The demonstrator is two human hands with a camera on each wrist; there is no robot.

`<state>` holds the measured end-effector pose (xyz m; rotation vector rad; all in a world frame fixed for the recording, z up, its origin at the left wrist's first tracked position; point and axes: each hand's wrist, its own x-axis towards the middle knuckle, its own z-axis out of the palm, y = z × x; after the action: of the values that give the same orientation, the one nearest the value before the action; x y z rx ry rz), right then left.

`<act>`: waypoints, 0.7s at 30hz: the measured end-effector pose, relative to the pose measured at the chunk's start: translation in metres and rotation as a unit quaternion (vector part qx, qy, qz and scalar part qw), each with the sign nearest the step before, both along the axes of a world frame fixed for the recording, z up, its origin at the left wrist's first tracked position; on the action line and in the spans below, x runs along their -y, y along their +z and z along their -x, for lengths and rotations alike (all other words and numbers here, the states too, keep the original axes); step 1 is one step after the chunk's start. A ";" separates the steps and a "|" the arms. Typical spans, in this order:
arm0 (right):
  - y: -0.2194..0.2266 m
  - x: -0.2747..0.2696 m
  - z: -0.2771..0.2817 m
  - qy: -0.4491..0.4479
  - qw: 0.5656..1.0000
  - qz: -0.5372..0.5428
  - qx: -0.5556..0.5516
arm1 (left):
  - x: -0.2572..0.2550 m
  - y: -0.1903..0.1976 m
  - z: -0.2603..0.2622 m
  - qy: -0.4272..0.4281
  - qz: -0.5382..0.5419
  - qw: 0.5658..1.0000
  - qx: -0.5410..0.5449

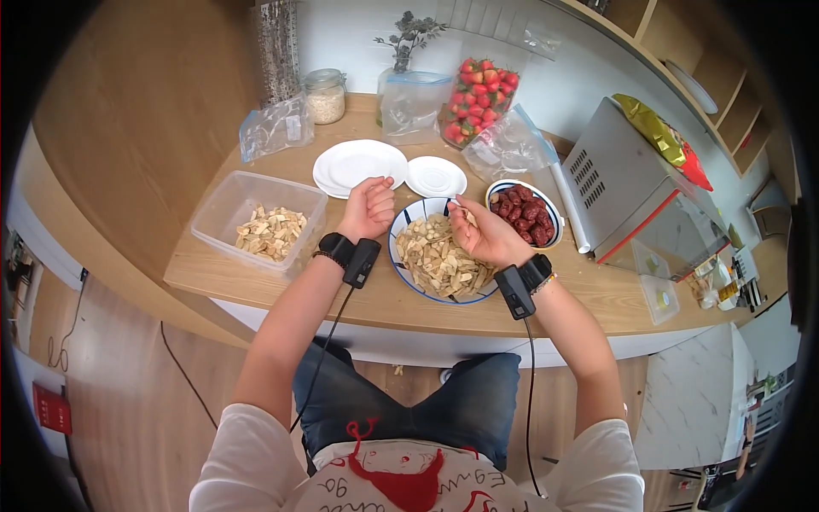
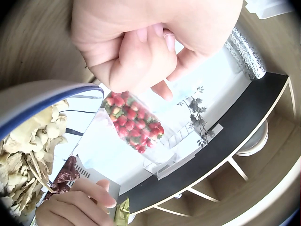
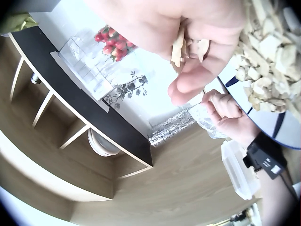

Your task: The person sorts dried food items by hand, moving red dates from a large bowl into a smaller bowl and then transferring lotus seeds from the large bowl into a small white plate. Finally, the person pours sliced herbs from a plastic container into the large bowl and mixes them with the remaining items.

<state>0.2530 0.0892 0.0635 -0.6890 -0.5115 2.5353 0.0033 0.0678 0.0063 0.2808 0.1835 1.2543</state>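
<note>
A blue-rimmed bowl [image 1: 393, 256] full of pale dried slices [image 1: 444, 260] stands between the hands. My left hand [image 1: 371, 207] hovers by its left rim with fingers curled inward; no item shows in them in the left wrist view, where the hand [image 2: 150, 47] fills the top. Over the bowl's right side, my right hand [image 1: 488, 235] is turned palm up. In the right wrist view, the curled fingers of that hand [image 3: 197, 52] hold a few pale pieces [image 3: 178, 49]. A clear plastic box [image 1: 209, 224] with similar slices [image 1: 271, 232] sits at the left.
Behind the bowl are white plates [image 1: 367, 164], a white saucer [image 1: 436, 177], plastic bags and a bag of strawberries [image 1: 482, 98]. A bowl of red dates [image 1: 522, 215] stands to the right, near a grey oven [image 1: 597, 175]. A glass jar [image 1: 325, 98] is at the back.
</note>
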 end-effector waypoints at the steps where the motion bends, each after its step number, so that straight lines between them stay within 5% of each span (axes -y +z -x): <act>1: 0.002 0.002 0.001 -0.023 1.000 -0.007 0.015 | 0.000 -0.001 0.000 0.000 -0.002 1.000 0.000; 3: 0.019 0.017 0.007 -0.069 0.996 -0.021 0.047 | 0.000 -0.001 0.001 -0.002 -0.004 1.000 0.001; 15: 0.018 0.014 0.007 -0.007 0.997 -0.062 -0.044 | 0.001 0.000 0.000 0.008 -0.002 1.000 0.009; 18: 0.015 0.011 0.011 -0.064 0.998 -0.022 0.000 | -0.002 -0.003 0.000 -0.007 -0.026 1.000 0.007; 21: 0.005 -0.008 0.009 -0.009 0.996 0.077 -0.054 | -0.004 -0.007 -0.001 -0.004 -0.026 1.000 0.003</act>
<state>0.2437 0.0968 0.0683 -0.6030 -0.2745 2.5977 0.0040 0.0716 -0.0011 0.3229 0.1440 1.2528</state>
